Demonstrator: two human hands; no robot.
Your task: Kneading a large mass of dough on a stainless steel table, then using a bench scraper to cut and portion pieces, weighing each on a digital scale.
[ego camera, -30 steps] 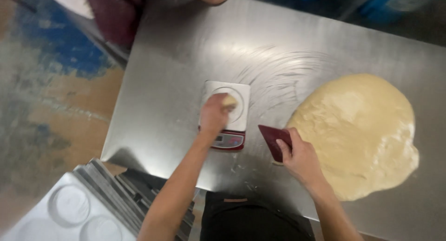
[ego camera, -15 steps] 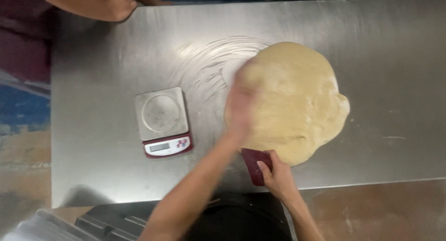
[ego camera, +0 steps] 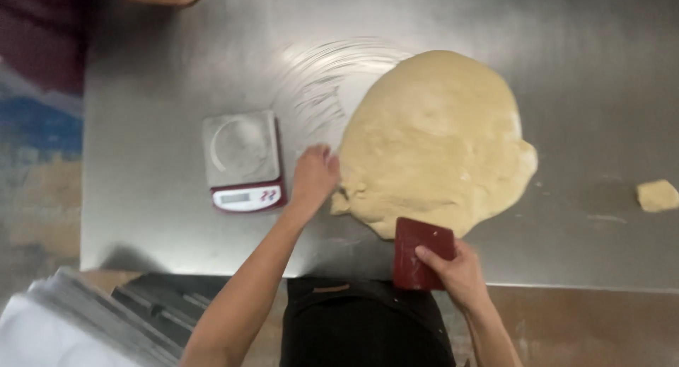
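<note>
Having left the dough, left hand rests beside it.

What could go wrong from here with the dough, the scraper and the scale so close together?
The dough mass is wide and slack, so pulling its near-left edge with the left hand may stretch or tear an uneven piece. The red scraper in the right hand sits at the table's near edge and might slip off. The scale stands just left of that hand; an elbow or dough could nudge it.
</note>
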